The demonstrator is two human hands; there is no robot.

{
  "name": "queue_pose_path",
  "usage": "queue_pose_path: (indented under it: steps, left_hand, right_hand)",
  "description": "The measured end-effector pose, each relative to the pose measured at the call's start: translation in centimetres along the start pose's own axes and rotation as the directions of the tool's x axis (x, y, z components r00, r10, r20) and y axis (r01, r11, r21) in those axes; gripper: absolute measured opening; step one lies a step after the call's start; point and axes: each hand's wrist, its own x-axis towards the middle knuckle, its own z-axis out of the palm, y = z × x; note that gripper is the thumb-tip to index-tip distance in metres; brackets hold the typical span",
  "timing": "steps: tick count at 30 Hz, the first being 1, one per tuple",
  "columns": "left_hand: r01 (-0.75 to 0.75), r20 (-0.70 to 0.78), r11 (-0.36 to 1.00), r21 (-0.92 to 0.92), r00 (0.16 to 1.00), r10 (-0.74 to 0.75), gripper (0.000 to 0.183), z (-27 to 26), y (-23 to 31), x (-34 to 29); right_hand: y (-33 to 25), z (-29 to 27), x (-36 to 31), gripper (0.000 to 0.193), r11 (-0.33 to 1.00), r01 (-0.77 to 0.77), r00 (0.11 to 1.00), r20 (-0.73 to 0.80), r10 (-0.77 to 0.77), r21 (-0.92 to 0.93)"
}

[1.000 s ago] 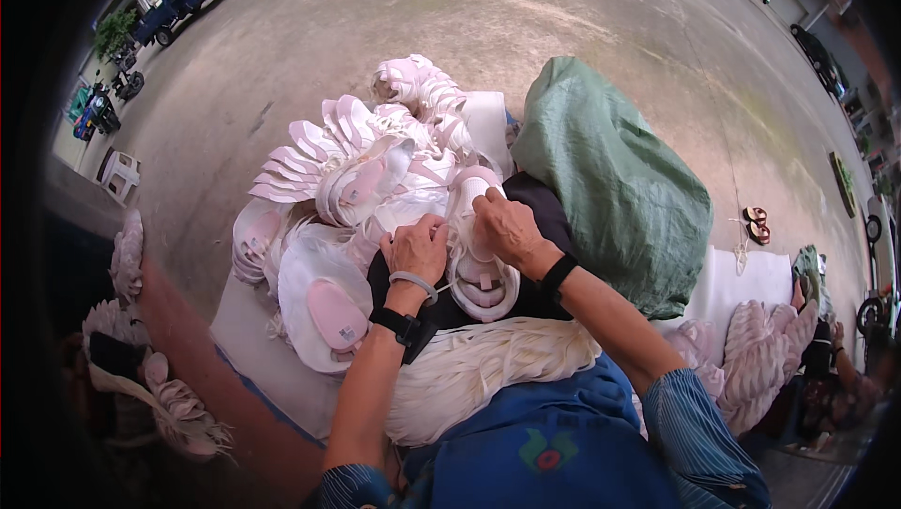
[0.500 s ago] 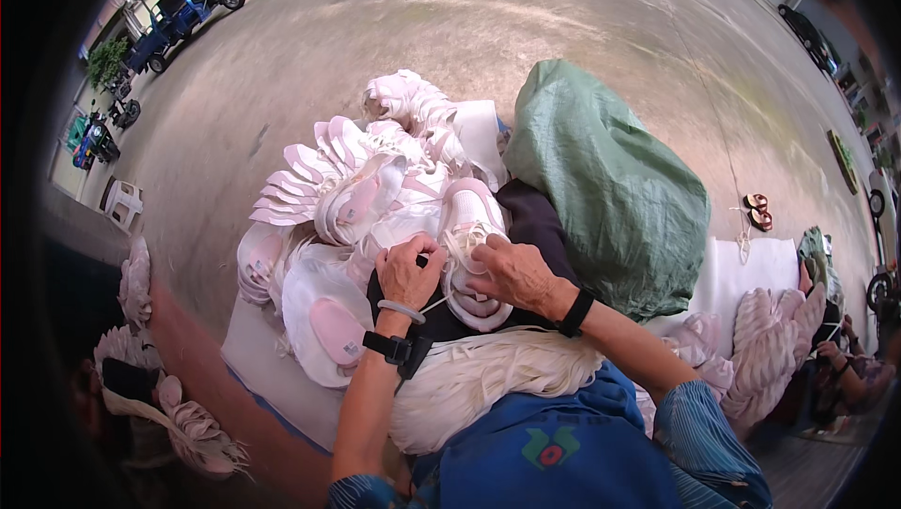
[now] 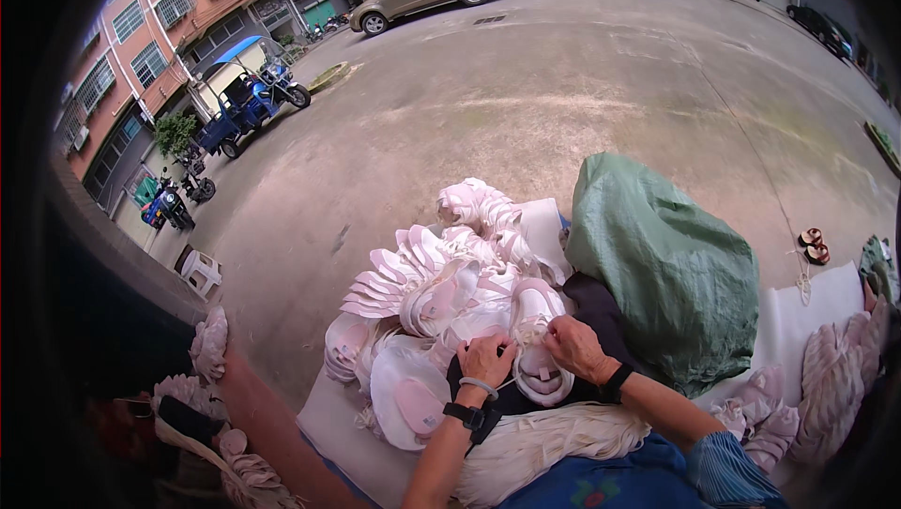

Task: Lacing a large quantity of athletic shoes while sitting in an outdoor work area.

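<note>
A white and pale pink sneaker (image 3: 542, 379) rests on dark cloth in front of me, its opening toward me. My left hand (image 3: 486, 362) is at the shoe's left side, fingers pinched on a shoelace. On the other side, my right hand (image 3: 577, 348) is closed with its fingertips at the lacing, pinching lace; the exact grip is partly hidden. A thin strand of white shoelace (image 3: 505, 384) runs from the shoe toward my left wrist. Across my lap lies a thick bundle of white laces (image 3: 554, 441).
Piled shoe uppers (image 3: 479, 256) and a pink-lined white piece (image 3: 418, 406) lie left of the shoe. A large green sack (image 3: 662, 274) stands right. Farther off are sandals (image 3: 814, 246), more uppers (image 3: 835, 382), a white stool (image 3: 201, 272), a blue cargo tricycle (image 3: 249, 101) and parked cars.
The view has tilted up, so the building and cars now show and the work sits lower. My right hand has shifted off the shoe's opening toward its right side.
</note>
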Motion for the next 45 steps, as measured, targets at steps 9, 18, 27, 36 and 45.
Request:
queue_pose_path:
  steps: [9, 18, 27, 36, 45]
  left_hand:
    - [0.15, -0.124, 0.977, 0.149, 0.983, -0.132, 0.019, 2.1, -1.0, -0.1]
    - [0.056, -0.063, 0.998, 0.03, 0.997, -0.054, 0.013, 0.5, -0.7, 0.7]
    - [0.122, -0.046, 0.992, 0.025, 0.992, -0.121, 0.014, 1.0, -0.8, 0.2]
    - [0.263, -0.065, 0.965, -0.021, 0.962, -0.264, 0.016, 0.8, 0.0, 1.3]
    - [0.069, -0.048, 0.981, -0.18, 0.996, -0.079, 0.019, 0.1, -0.8, 0.5]
  right_hand:
    - [-0.1, -0.1, -0.4, 0.022, 0.994, -0.015, 0.986, 0.166, 0.033, -0.112]
    - [-0.4, -1.2, 0.0, 0.021, 0.997, -0.071, 0.994, 0.083, 0.071, -0.008]
    - [-0.3, -0.9, -0.7, 0.022, 0.997, -0.063, 0.995, 0.07, 0.065, -0.034]
    - [-0.5, 0.2, -1.4, 0.031, 0.987, 0.01, 0.982, 0.189, 0.021, -0.157]
    - [0.1, 0.3, -1.0, 0.026, 0.997, -0.053, 0.982, 0.177, 0.062, -0.056]
